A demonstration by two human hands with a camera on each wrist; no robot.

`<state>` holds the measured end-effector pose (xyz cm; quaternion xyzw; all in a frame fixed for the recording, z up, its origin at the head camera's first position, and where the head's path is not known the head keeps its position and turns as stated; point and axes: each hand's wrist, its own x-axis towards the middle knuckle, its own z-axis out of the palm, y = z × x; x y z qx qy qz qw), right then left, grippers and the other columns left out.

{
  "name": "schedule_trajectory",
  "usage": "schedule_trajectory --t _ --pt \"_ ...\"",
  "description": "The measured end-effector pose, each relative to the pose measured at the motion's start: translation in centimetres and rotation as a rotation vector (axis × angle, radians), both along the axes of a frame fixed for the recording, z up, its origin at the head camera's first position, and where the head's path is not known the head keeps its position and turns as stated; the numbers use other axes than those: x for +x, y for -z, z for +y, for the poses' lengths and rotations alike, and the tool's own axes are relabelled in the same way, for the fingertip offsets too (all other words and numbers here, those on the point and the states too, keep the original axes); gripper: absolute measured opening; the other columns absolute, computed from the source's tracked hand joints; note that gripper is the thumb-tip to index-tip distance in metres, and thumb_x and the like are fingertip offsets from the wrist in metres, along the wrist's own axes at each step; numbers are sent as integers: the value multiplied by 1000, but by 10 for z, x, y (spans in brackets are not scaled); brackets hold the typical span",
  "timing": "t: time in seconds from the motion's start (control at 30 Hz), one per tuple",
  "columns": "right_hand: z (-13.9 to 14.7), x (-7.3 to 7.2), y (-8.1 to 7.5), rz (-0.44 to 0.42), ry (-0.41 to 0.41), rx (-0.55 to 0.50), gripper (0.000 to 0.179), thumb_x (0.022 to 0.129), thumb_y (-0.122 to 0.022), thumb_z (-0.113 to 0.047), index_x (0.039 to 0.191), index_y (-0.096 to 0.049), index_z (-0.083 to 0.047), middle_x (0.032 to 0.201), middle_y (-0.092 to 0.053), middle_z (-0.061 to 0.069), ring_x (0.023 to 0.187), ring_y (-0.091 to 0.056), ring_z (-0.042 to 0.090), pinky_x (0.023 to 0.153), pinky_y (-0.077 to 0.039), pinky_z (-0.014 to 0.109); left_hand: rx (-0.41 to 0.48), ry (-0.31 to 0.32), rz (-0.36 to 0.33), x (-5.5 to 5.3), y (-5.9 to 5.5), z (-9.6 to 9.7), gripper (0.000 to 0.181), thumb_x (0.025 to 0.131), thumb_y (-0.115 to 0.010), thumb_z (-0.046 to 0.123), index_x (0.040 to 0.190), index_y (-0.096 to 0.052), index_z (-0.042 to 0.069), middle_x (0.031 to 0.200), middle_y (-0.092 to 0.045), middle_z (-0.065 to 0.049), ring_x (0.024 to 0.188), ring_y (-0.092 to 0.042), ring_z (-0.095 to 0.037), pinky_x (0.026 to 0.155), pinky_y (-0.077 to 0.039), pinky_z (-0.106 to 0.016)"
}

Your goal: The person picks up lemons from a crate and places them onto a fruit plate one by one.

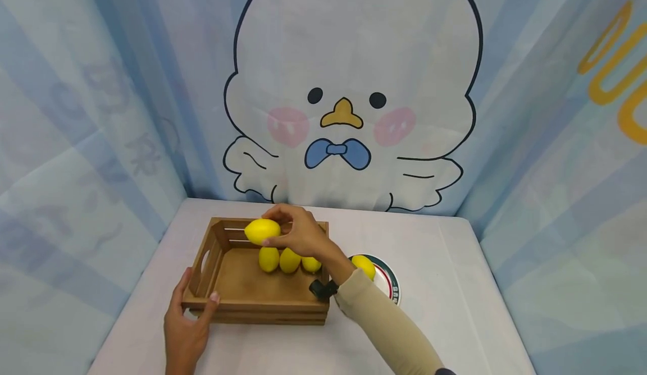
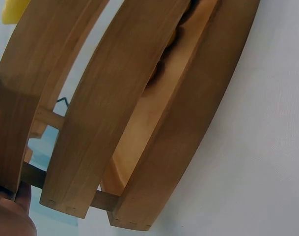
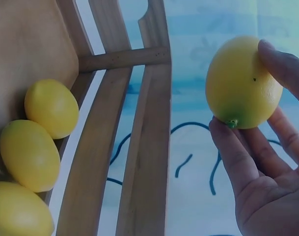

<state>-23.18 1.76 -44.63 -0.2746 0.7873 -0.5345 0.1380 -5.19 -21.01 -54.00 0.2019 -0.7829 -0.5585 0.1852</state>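
Observation:
My right hand (image 1: 301, 233) pinches a yellow lemon (image 1: 262, 232) between thumb and fingers, held over the back part of a slatted wooden crate (image 1: 263, 307). The right wrist view shows this lemon (image 3: 243, 83) with its green stem end toward the palm side. Three more lemons lie in a row inside the crate: a left one (image 1: 269, 259), a middle one (image 1: 290, 261) and a right one (image 1: 310, 264). At the crate's front left corner my left hand (image 1: 187, 324) grips the rim, thumb over the front board and fingers along the left side.
Right of the crate stands a white plate (image 1: 393, 285) with a dark green rim, partly hidden behind my right forearm. One lemon (image 1: 364, 266) lies on it. A white cloth covers the table (image 1: 429, 251); printed curtains (image 1: 354, 44) hang behind and at both sides.

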Motion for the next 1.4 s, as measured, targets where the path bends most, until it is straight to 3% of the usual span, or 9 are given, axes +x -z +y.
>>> schedule_trajectory --t 0.37,1.4 --pt "18 5 2 7 54 -24 46 85 -92 -20 126 -71 -24 127 -73 -6 115 -69 12 105 -60 33 -8 -11 -21 0 0 1 83 97 -79 26 167 -35 20 173 -38 -6 164 -25 -31 136 -13 -54" --pt "63 20 5 -41 213 -157 47 85 -91 -18 128 -71 -23 131 -70 -1 121 -67 21 108 -59 37 -3 -19 -25 0 -1 4 83 97 -79 23 167 -36 24 172 -38 -6 163 -26 -29 136 -14 -51"
